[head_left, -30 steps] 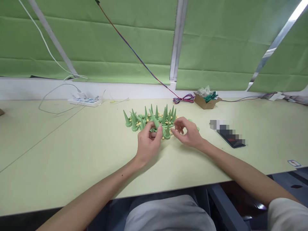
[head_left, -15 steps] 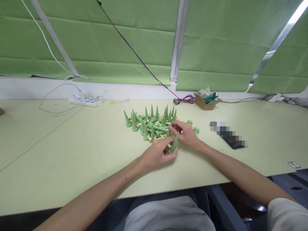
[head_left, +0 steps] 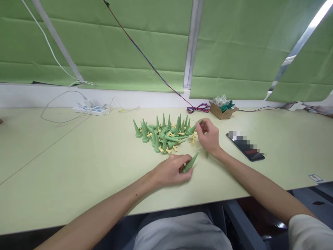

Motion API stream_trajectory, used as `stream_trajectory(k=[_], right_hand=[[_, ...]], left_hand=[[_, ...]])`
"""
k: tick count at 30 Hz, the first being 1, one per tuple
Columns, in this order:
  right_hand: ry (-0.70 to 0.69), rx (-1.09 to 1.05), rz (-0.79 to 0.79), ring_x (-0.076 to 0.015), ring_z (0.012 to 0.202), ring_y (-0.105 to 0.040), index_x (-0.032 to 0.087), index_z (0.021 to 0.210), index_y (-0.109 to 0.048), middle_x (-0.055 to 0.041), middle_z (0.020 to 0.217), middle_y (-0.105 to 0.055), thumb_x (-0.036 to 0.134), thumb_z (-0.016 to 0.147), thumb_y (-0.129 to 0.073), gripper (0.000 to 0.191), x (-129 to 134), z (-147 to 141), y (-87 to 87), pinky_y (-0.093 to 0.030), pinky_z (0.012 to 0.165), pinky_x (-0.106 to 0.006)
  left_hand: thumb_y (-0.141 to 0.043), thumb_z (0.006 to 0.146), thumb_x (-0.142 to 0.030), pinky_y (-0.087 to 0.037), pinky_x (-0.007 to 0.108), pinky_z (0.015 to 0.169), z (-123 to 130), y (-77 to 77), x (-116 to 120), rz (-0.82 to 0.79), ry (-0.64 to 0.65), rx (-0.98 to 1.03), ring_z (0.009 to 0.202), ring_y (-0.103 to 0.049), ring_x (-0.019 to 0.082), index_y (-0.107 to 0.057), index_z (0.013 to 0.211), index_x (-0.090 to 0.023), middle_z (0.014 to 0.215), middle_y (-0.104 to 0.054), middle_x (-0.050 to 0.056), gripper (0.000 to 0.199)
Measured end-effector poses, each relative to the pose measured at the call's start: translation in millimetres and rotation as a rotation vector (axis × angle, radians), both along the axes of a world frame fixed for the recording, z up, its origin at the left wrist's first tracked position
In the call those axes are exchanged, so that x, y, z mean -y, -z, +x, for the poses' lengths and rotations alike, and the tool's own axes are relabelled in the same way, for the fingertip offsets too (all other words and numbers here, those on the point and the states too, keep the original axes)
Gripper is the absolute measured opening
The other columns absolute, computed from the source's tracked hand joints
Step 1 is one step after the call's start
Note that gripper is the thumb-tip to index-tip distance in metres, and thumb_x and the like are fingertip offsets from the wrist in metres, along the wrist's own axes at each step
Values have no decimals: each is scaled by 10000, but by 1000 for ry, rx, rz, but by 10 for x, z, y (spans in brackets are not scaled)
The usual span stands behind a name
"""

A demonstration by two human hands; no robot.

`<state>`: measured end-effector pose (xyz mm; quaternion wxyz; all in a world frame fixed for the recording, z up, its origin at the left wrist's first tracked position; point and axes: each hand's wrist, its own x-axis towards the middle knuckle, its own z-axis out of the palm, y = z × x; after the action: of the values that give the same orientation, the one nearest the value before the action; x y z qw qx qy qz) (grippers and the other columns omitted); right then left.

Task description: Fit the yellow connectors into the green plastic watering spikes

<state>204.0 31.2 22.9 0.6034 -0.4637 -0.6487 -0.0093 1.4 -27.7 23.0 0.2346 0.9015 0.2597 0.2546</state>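
Note:
My left hand (head_left: 174, 171) is closed around a green plastic cone-shaped spike (head_left: 191, 163), its tip pointing up and to the right, low over the front of the table. At the right edge of the pile, my right hand (head_left: 208, 136) pinches another green spike (head_left: 192, 130), tilted with its wide end toward the pile. A small green piece (head_left: 207, 155) shows below the right wrist; I cannot tell whether the hand holds it. Between the hands and the back lies a pile of green spikes (head_left: 145, 133), several upright and others lying down. Small yellow valve-like pieces (head_left: 175, 148) are scattered among them.
A black phone (head_left: 247, 148) lies to the right. Behind stand a cardboard box (head_left: 223, 113) with plastic and green material, a coiled red-blue wire (head_left: 199, 108) and a white power strip (head_left: 92, 110) with cables. Green blinds (head_left: 135, 52) hang behind the table.
My right hand has moved right and away from my left hand, and now pinches a tilted spike. The left hand has shifted slightly nearer, its spike leaning further right.

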Motion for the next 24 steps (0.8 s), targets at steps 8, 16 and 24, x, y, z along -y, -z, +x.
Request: stream_trajectory(k=[8,16,24], right_hand=[[-99,160,-193,-111,510,-432,207,803,-501,31,626,-507,348,922,-545,190,-113,94,54,-354,518,-250],[-168,248,-239,-118,519,-433,197,820,-551,11,642,-550,365,948,-519,214,-112,67,60,-357,521,-254],[-216,201,-260,-115,540,-480,197,894,-559,1,704,-592,374,959,-519,193,-90,36,77,-391,538,-253]], left_hand=[[-544,835,-229,-282,234,514,-9,3,-16,4,5,-25,509,-384,94,-524,797,-193,582,-426,-61,56],[-544,838,-221,-279,240,511,-4,1,-16,5,9,-18,508,-377,95,-520,784,-195,583,-423,-60,64],[-539,850,-226,-280,244,520,-4,13,-26,10,9,-36,515,-385,95,-515,778,-193,590,-418,-59,83]])
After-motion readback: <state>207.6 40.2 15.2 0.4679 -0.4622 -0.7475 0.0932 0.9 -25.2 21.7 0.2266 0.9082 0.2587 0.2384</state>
